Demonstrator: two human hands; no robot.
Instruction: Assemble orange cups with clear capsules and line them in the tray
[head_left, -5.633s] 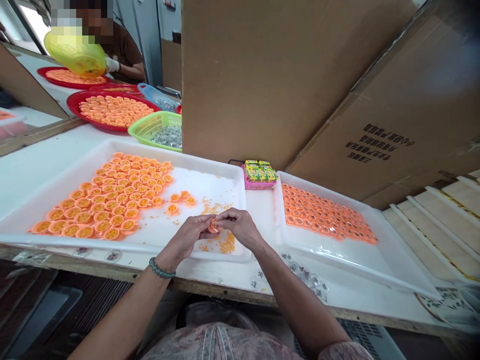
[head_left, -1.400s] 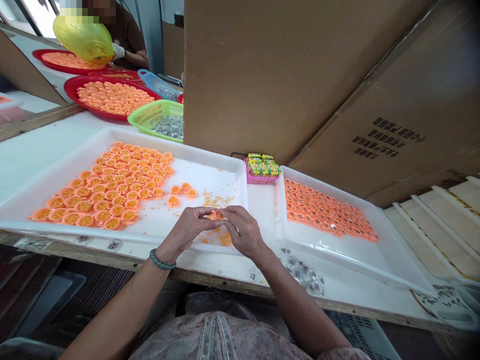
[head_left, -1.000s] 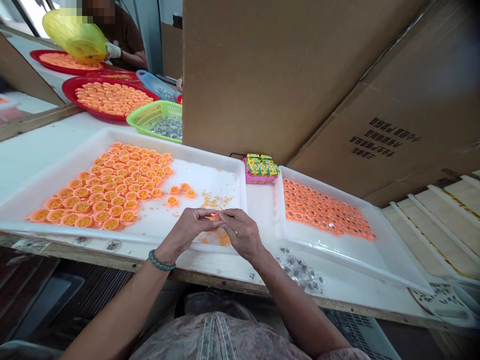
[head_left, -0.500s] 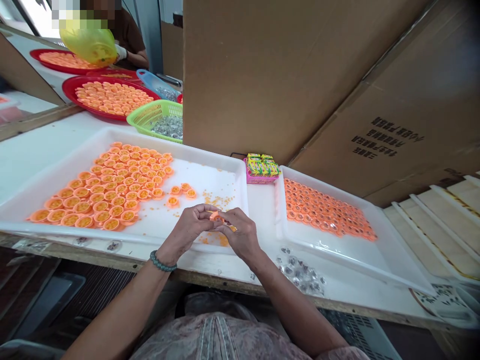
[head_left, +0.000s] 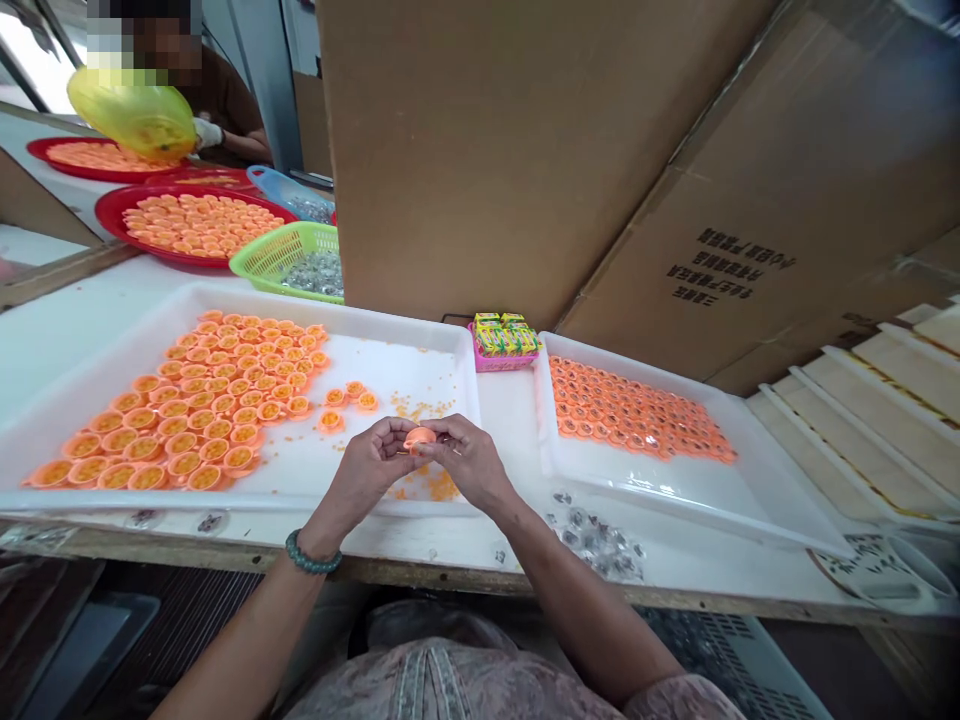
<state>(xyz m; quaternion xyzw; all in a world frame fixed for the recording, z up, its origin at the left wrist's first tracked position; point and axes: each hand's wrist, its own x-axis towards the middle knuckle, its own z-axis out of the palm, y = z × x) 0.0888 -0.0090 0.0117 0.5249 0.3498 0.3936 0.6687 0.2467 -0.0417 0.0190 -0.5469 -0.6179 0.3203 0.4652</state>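
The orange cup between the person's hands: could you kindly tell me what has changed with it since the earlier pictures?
The orange cup has turned, so its plain rounded side now faces up where its open side showed before. The left hand and right hand still pinch it; neither let go. The whole scene sits slightly further left in the view. The orange cups in the white tray lie as they did.

Pale orange cap (head_left: pixel 419 437), yellow-centred orange cups (head_left: pixel 172 425) in rows, white tray (head_left: pixel 420 365)
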